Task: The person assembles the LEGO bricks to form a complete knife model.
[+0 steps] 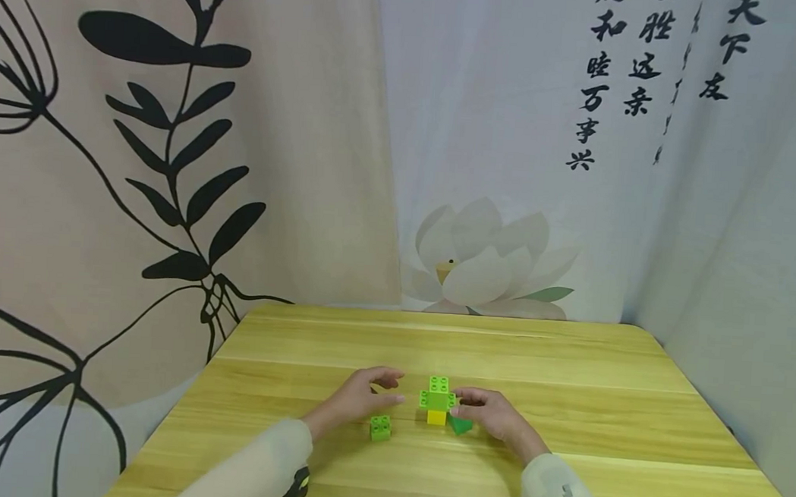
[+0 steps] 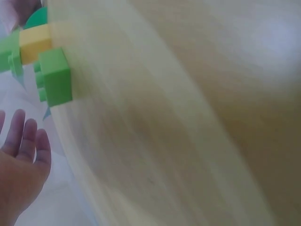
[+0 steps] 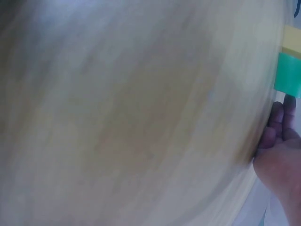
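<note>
A small toy-brick figure stands upright on the wooden table: light green bricks point(image 1: 438, 395) on top of a yellow brick point(image 1: 437, 417). At its right foot sits a dark green brick point(image 1: 460, 425), partly behind my right thumb. My right hand point(image 1: 490, 415) is at the figure's right side, fingertips close against it; whether they pinch it is hidden. In the right wrist view its fingers meet the edge of the dark green brick point(image 3: 288, 75). Left of the figure, my left hand point(image 1: 360, 397) hovers with fingers apart, holding nothing. A loose light green brick point(image 1: 380, 428) lies just below it.
The wooden table point(image 1: 606, 421) extends around both hands. A printed curtain point(image 1: 322, 145) hangs behind its far edge, and another light curtain point(image 1: 767, 248) hangs along the right side.
</note>
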A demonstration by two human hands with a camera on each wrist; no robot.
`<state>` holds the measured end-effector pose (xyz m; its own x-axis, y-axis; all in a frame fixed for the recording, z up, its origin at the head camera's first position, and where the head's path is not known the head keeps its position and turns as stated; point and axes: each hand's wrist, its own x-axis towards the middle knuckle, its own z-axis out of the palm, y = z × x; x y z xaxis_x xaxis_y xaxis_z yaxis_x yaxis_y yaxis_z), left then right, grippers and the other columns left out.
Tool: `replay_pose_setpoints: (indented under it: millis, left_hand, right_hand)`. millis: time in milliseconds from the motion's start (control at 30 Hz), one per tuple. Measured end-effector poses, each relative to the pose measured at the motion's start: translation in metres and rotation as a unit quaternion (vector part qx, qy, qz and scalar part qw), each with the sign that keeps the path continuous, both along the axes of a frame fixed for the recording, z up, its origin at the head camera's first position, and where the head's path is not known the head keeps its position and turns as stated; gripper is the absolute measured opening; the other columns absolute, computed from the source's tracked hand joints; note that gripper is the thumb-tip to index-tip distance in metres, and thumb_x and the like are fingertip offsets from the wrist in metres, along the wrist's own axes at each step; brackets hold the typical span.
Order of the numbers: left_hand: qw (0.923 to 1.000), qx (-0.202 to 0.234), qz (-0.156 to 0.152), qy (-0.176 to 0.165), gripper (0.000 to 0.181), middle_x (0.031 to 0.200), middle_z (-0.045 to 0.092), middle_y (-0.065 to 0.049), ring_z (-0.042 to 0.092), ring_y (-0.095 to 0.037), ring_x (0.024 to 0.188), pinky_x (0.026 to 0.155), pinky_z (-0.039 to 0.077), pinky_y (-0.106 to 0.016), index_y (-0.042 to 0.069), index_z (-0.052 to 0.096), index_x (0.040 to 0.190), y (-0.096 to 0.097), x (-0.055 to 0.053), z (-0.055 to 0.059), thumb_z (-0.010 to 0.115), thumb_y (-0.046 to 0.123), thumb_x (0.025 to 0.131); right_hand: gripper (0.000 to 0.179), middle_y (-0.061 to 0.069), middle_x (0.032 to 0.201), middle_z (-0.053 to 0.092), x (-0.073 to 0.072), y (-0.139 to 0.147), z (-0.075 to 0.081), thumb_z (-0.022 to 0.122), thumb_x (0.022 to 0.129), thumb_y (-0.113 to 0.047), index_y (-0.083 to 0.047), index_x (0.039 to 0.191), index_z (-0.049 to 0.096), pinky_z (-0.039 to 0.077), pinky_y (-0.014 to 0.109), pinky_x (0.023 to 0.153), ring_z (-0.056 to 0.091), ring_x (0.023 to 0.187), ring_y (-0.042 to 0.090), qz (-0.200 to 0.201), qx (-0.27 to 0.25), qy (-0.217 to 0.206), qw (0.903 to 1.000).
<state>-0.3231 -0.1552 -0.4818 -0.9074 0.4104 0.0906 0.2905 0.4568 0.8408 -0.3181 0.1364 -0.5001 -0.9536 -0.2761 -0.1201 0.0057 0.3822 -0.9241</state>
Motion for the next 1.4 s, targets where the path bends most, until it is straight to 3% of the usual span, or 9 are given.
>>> replay_pose_setpoints:
  millis: [467, 700, 933, 1400]
  left_hand:
    - [0.9995, -0.013, -0.006, -0.027, 0.054, 0.121, 0.063, -0.012, 0.056, -0.029, 0.113, 0.094, 0.046, -0.051, 0.003, 0.057, 0.136, -0.029, 0.014, -0.011, 0.072, 0.033, 0.092]
    - [0.9983, -0.012, -0.011, -0.056, 0.049, 0.115, 0.063, -0.009, 0.059, -0.024, 0.106, 0.091, 0.05, -0.045, 0.002, 0.06, 0.129, -0.038, 0.023, -0.02, 0.074, 0.029, 0.091]
    - [0.9982, 0.001, -0.003, -0.06, 0.046, 0.109, 0.063, -0.004, 0.058, -0.021, 0.099, 0.083, 0.05, -0.033, 0.003, 0.063, 0.126, -0.04, 0.029, -0.025, 0.078, 0.024, 0.088]
    - [0.9986, -0.041, -0.012, -0.032, 0.043, 0.109, 0.06, 0.003, 0.055, -0.019, 0.105, 0.09, 0.048, -0.035, 0.009, 0.067, 0.12, -0.039, 0.03, -0.028, 0.081, 0.029, 0.085]
  right_hand:
    - [0.048, 0.01, 0.128, 0.06, 0.0, 0.002, 0.0, 0.076, 0.089, -0.026, -0.006, 0.131, 0.064, 0.041, 0.052, 0.101, 0.053, 0.118, 0.029, 0.003, -0.001, -0.003, 1.0]
    - [0.048, 0.009, 0.129, 0.06, 0.0, 0.0, -0.001, 0.077, 0.088, -0.028, -0.009, 0.13, 0.065, 0.04, 0.052, 0.102, 0.052, 0.12, 0.029, -0.005, 0.002, -0.008, 1.0]
    - [0.048, 0.008, 0.127, 0.061, 0.0, 0.0, -0.001, 0.077, 0.087, -0.027, -0.009, 0.13, 0.065, 0.04, 0.052, 0.102, 0.053, 0.118, 0.028, -0.008, 0.0, -0.009, 0.9999]
    - [0.048, 0.008, 0.128, 0.061, -0.001, 0.001, -0.002, 0.077, 0.088, -0.029, -0.009, 0.13, 0.065, 0.04, 0.052, 0.101, 0.053, 0.118, 0.028, -0.002, 0.009, -0.006, 0.9999]
